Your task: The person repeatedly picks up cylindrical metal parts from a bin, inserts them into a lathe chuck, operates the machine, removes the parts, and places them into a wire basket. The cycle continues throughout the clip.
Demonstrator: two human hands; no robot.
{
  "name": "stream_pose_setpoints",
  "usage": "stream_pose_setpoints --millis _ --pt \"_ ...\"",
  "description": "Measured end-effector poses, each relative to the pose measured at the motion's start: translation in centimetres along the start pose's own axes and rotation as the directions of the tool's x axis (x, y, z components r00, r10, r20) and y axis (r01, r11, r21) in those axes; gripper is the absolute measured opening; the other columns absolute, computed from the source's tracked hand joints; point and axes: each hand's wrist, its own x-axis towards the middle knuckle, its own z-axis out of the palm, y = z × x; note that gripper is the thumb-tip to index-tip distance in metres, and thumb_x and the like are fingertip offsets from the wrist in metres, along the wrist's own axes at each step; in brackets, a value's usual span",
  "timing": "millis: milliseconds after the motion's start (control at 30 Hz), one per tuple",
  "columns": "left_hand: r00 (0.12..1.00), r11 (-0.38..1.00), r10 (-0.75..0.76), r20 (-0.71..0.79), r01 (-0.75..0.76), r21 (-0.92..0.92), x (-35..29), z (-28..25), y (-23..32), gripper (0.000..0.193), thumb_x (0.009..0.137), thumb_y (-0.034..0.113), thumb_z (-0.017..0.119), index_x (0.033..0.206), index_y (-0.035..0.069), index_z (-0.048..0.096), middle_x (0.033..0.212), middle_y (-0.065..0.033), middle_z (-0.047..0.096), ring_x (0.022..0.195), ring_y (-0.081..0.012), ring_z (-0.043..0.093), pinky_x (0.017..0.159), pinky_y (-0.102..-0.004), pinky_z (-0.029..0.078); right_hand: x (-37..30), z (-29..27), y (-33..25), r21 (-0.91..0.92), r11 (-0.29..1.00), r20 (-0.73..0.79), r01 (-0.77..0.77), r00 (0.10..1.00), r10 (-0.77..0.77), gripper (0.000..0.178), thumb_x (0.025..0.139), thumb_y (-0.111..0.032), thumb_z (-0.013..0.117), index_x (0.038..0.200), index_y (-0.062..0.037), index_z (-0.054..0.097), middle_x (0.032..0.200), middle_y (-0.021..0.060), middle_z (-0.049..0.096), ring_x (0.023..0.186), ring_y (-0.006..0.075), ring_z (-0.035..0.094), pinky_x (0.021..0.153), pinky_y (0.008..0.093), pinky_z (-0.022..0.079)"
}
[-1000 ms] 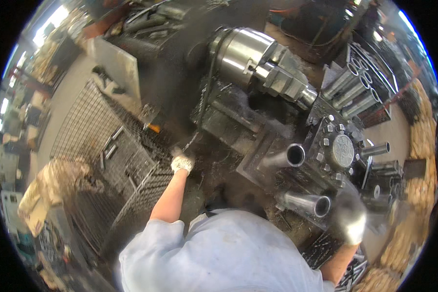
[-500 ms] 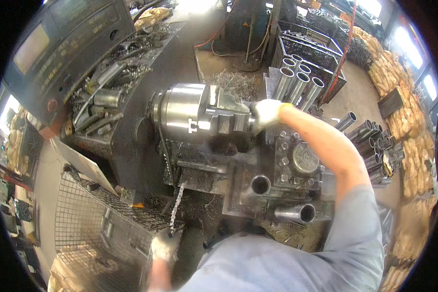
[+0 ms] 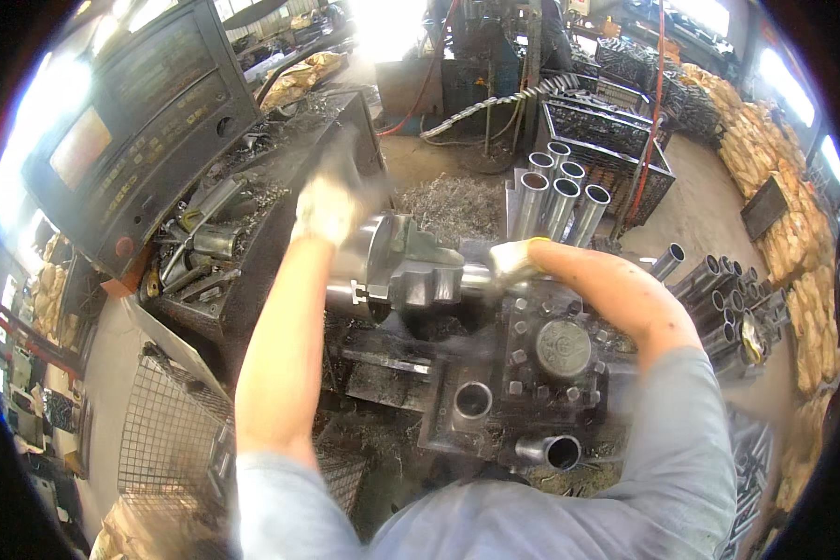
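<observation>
Head view shows us a lathe chuck (image 3: 411,266) at the middle of the frame, and much around it is hard to read. Our left hand (image 3: 327,210), in a pale glove, hangs above and just left of the chuck, smeared by motion blur, so we cannot tell whether its fingers are spread or closed, or whether it touches the chuck. Our right hand (image 3: 513,257), also gloved, sits at the right end of the chuck with its fingers curled around a short steel tube (image 3: 476,275) that pokes out of the chuck; the glove covers most of that tube, and its far end is hidden. The chuck itself is bright grey steel, round, with stepped blocks on its face, and our left forearm cuts off its left edge. Below the chuck stands the dark tool turret (image 3: 555,359), studded with bolts, with two open tube mouths facing us. Behind the chuck, upright shiny tubes (image 3: 560,201) lean together. Left of the chuck, the control panel (image 3: 131,131) glares in the light.
</observation>
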Motion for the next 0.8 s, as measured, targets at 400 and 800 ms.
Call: stream_pose_setpoints --millis 400,800 --pt "0.848 0.690 0.428 0.311 -0.529 0.494 -5.2 8.7 -11.1 0.125 0.066 0.058 0.085 0.161 -0.004 0.034 0.161 -0.0243 0.047 0.152 -0.0391 0.043 0.130 -0.0492 0.029 -19.8 0.0 -7.5 -0.173 0.862 -0.772 -0.477 0.610 0.182 0.065 0.072 -0.037 0.085 0.124 -0.0029 0.064 0.108 0.0240 0.075 0.098 0.0408 0.075 0.087 0.0492 0.060" --pt "0.759 -0.337 0.278 0.589 0.651 -0.680 -28.1 7.8 -6.4 0.075 0.090 0.042 0.084 0.146 0.001 0.056 0.136 -0.0114 0.067 0.127 -0.0266 0.063 0.116 -0.0410 0.047 -19.7 17.2 -30.8 0.091 0.981 -0.845 -0.174 0.507 0.168 0.084 0.070 -0.023 0.087 0.143 -0.0044 0.049 0.110 0.0200 0.068 0.081 0.0382 0.074 0.066 0.0487 0.061"
